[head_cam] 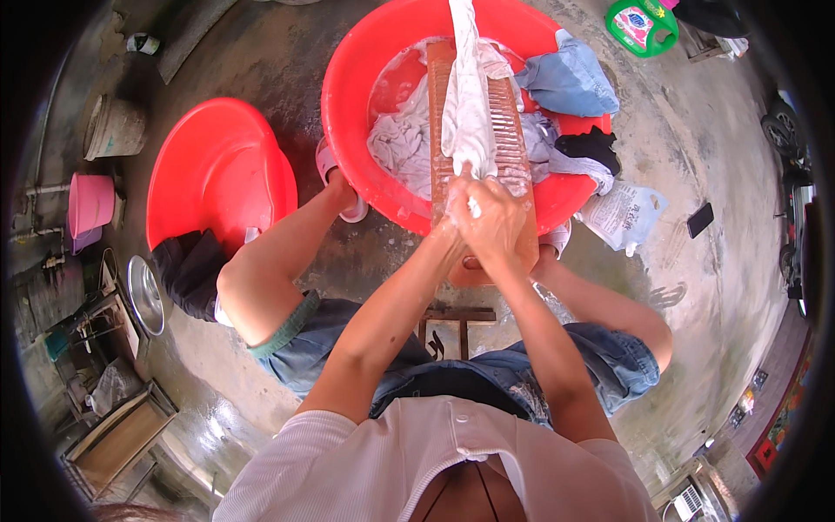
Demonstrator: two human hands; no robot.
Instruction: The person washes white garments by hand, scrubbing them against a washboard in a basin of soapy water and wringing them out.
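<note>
A twisted white wet garment [471, 111] lies lengthwise along a brown ridged washboard [515, 140]. My left hand [456, 203] and my right hand [497, 212] are pressed together at its near end, both closed on the cloth, with suds on the fingers. The right hand partly covers the left. The washboard leans in a large red plastic basin [349, 107], its lower end sticking out over the near rim. Soaked pale clothes [404, 140] lie in soapy water left of the board. Blue denim [571, 75] and a black cloth [590, 149] hang over the right rim.
A second red basin [209, 163], with dark clothing [189, 274] over its edge, stands at my left. On the floor are a detergent pouch [623, 215], a phone [700, 220] and a green detergent bottle [642, 27]. A metal bowl [145, 295] and pink bucket [90, 203] are farther left.
</note>
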